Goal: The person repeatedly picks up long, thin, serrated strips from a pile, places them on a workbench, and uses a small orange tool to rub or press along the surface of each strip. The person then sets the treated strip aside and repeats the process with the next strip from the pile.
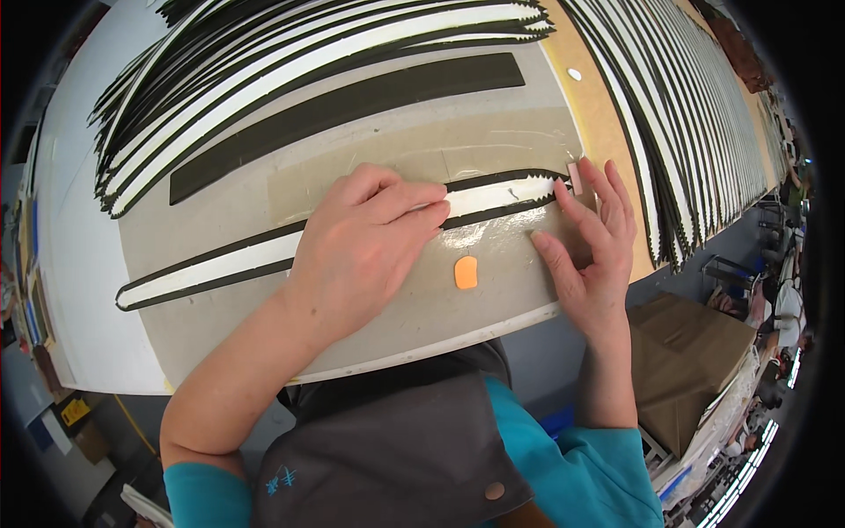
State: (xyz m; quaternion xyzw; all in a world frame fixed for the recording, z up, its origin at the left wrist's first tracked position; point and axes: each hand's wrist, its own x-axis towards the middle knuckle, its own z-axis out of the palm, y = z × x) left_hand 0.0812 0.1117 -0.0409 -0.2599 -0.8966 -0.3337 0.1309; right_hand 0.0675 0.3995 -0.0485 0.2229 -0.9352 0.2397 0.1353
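Note:
A long white strip with black folded edges [502,195] lies across the work board; its left end is rounded and its right end has zigzag-cut edges. My left hand [352,246] is closed over the strip's middle, with thumb and finger against it and the covered section hidden. By the zigzag end, my right hand [594,251] has its fingers apart, one fingertip at or close to the strip's tip. A small pink piece [575,179] sits just beyond that tip. Below the strip lies an orange rounded piece [466,273].
A dark flat bar [352,123] lies beyond the strip. Behind it is a pile of similar strips [290,84]; many more lie in rows [651,106] at right. A small white oval piece [574,75] rests on the tan board. A brown box [687,361] stands beside the table's right side.

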